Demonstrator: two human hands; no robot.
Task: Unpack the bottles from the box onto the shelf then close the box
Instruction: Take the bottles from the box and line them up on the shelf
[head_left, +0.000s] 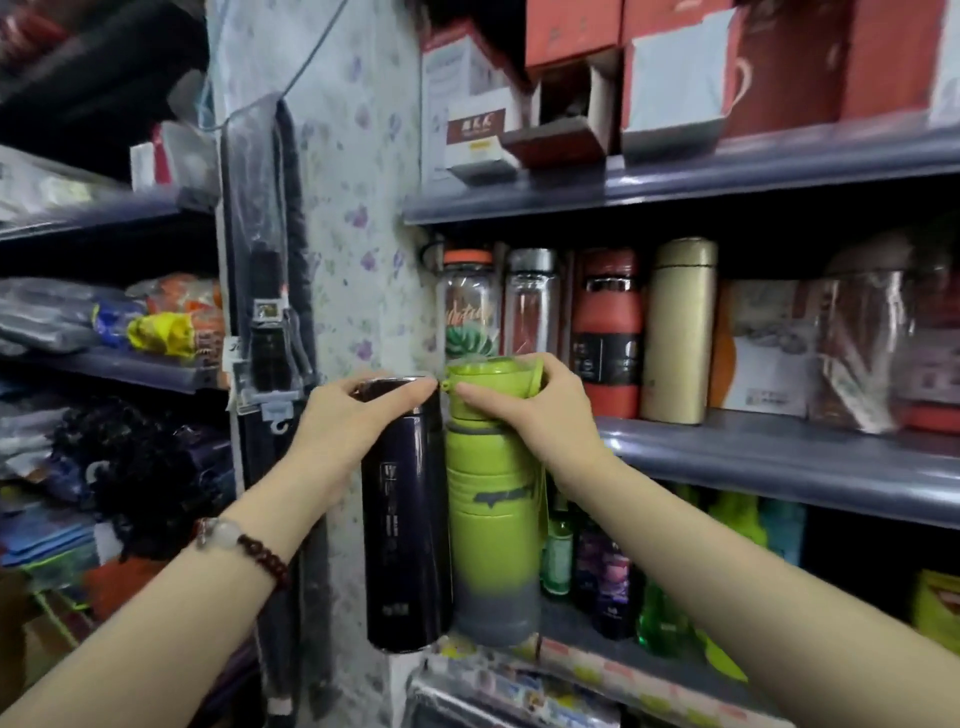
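Note:
My left hand (345, 415) grips the top of a dark purple-black bottle (405, 530) and holds it upright in the air. Right beside it, touching, hangs a lime-green bottle with a grey base (493, 519); my right hand (524, 410) is closed around its green lid. Both bottles are in front of the grey middle shelf (779, 457), near its left end. On that shelf stand a clear bottle with an orange cap (467, 301), a clear bottle with a silver cap (532, 301), a red bottle (605, 332) and a gold bottle (675, 327). The box is out of view.
Red and white cartons (675, 78) fill the upper shelf. Wrapped packages (810, 348) sit right of the gold bottle. Green and purple bottles (602, 571) stand on the lower shelf. A flower-papered pillar (353, 208) and hanging umbrellas (270, 312) are to the left, with packed shelves beyond.

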